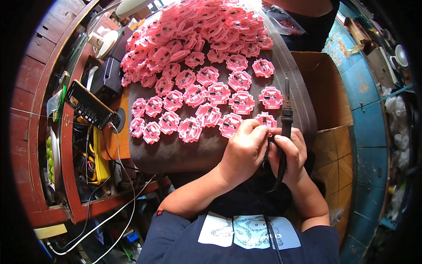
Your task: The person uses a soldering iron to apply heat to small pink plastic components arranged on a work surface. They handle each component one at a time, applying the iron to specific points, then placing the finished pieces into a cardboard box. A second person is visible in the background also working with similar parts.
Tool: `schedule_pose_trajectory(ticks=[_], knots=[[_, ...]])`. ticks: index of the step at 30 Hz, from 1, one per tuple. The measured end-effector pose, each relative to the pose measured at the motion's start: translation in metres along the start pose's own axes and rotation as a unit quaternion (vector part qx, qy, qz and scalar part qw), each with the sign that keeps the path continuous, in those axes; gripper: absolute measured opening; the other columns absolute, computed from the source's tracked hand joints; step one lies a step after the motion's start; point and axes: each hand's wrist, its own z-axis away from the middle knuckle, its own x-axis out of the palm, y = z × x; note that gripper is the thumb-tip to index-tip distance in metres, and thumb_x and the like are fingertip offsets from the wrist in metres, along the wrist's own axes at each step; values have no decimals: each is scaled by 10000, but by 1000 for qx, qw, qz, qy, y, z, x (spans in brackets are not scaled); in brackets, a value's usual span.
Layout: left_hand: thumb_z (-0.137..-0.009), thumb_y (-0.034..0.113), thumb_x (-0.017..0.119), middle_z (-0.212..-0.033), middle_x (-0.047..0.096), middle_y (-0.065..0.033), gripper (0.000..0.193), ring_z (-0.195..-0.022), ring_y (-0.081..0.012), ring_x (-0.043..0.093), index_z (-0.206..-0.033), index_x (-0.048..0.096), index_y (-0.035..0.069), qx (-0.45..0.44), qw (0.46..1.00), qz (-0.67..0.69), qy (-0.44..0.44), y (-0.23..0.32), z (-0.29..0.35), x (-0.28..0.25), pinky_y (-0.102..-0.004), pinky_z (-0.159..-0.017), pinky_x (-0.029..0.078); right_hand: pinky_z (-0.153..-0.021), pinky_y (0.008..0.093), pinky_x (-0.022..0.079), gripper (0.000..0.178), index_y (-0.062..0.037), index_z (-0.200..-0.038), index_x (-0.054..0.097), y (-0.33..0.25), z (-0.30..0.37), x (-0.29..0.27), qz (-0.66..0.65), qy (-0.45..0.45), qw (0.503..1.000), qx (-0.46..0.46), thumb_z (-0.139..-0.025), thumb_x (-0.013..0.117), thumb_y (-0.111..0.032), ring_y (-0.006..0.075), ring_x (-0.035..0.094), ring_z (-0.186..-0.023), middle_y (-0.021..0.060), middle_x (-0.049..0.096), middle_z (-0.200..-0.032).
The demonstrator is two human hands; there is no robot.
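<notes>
My right hand [290,154] is closed round a soldering iron [287,116], whose black handle stands nearly upright in the picture with the metal tip toward the far side. Beside it, my left hand [244,149] has thumb and fingers pinched together; what they hold is too small or hidden to make out. Both hands meet just in front of a pink plastic part [267,118], which they partly cover. Several more pink parts [241,102], each with small dark and metal pieces in its middle, lie in rows on the dark cloth-covered table [176,154].
A big heap of pink parts [189,31] fills the table's far side. At left, a phone [89,105] leans on a stand beside a black box [107,79]. A cardboard box [323,92] stands right. Another person's arm [303,6] shows beyond, near a clear tray [285,22].
</notes>
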Motion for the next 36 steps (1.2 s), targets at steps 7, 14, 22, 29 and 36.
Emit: schedule_pose_trajectory(ticks=[7, 14, 22, 29, 36], knots=[[-870, -49, 749, -1067, 673, -191, 275, -961, -358, 703, -1137, 730, 18, -10, 1000, 16, -13, 1, 0, -3, -408, -820, 591, -820, 465, 580, 493, -49, -1269, 588, 0, -3, 3, -2, 9, 1000, -10, -819, 746, 77, 390, 716, -948, 225, 731, -1162], [-869, -48, 742, -1070, 667, -189, 274, -954, -357, 693, -1133, 725, 21, -10, 1000, 23, -7, 3, -2, -5, -409, -818, 588, -856, 467, 572, 467, -42, -1260, 612, 2, 1, 2, 12, -2, 1000, -4, -825, 756, 52, 388, 718, -966, 219, 741, -1171], [-865, -47, 743, -1085, 660, -190, 268, -958, -355, 691, -1124, 721, 18, -1, 1000, 18, -7, 0, -3, -4, -411, -818, 586, -870, 465, 561, 408, -38, -1233, 649, 0, 2, 1, 11, -19, 1000, 5, -842, 757, 7, 386, 710, -981, 211, 743, -1164], [-861, -60, 737, -1068, 658, -182, 236, -918, -337, 690, -1087, 714, 3, -4, 1000, 19, -2, -1, -2, -2, -397, -796, 582, -866, 466, 559, 344, -33, -1215, 668, 1, 6, 2, 19, -10, 1000, 5, -877, 738, -42, 388, 700, -965, 206, 736, -1155], [-851, -92, 721, -1046, 648, -174, 218, -875, -322, 679, -1052, 698, -8, -20, 1000, 9, -16, 0, -2, -4, -383, -765, 573, -725, 402, 567, 498, 37, -1378, 541, -14, 38, -38, -62, 69, 989, 112, -1046, 644, -319, 318, 690, -810, 201, 714, -951]])
